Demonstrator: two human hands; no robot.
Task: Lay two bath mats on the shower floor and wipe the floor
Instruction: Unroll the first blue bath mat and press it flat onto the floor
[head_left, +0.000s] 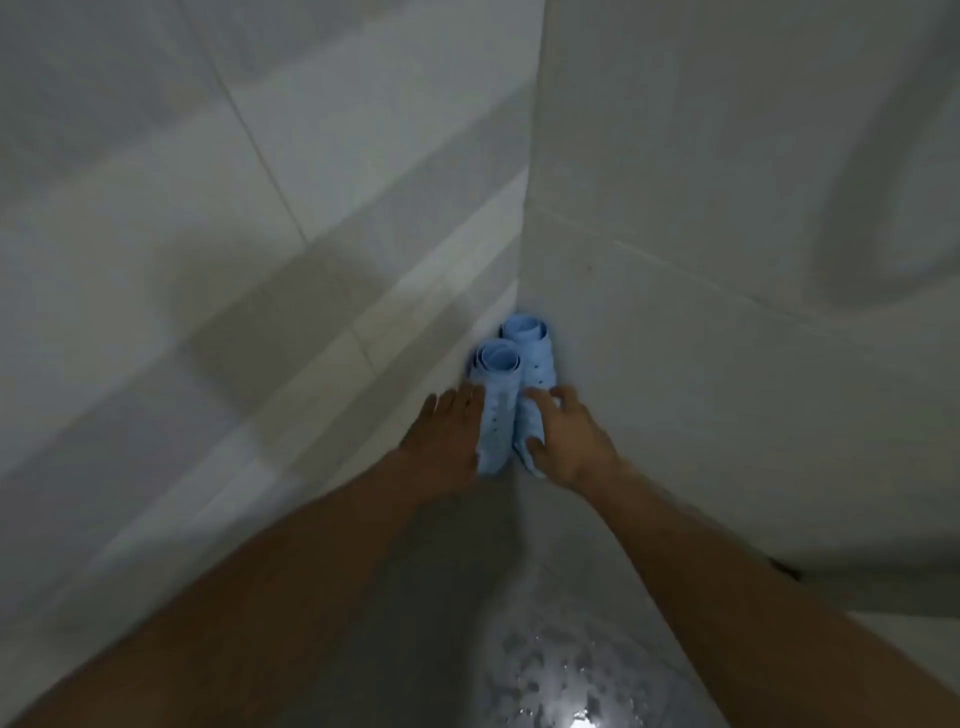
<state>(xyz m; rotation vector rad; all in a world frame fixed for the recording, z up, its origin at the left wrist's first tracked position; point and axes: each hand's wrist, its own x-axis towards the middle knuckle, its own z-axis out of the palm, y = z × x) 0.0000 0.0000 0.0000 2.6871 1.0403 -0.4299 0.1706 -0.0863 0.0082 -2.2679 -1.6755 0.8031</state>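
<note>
reaching into the corner where two pale tiled walls (260, 218) meet, the person has both hands on the two rolled, light-blue perforated rubber bath mats (511, 395). count: two rolls, standing on end, side by side and touching, tucked against the corner joint. the front roll (496, 410) stands nearer the left wall; the rear roll (532, 358) stands just behind it, toward the right wall.

left hand (441, 441): flat against the left side of the front roll, fingers extended and held close together. the thumb is not visible, so whether it wraps the roll cannot be told. right hand (566, 441): cupped on the right side of the rolls, fingers slightly spread, thumb (535, 448) pressed against the lower part of the blue material. a full grasp is not confirmed on either side; the picture is blurred.

step in hand, as judged: pick-up of the rolled mats. neither mat is unrolled, and no laying or wiping appears to be done.

next move, as judged: close both hands round the rolls, lift them clear of the corner, then unroll each one flat on the grey shower floor (467, 597). the floor shows water droplets (561, 670) near the lower edge of view, so footing and mat grip may be poor. no wiping cloth is in view.
</note>
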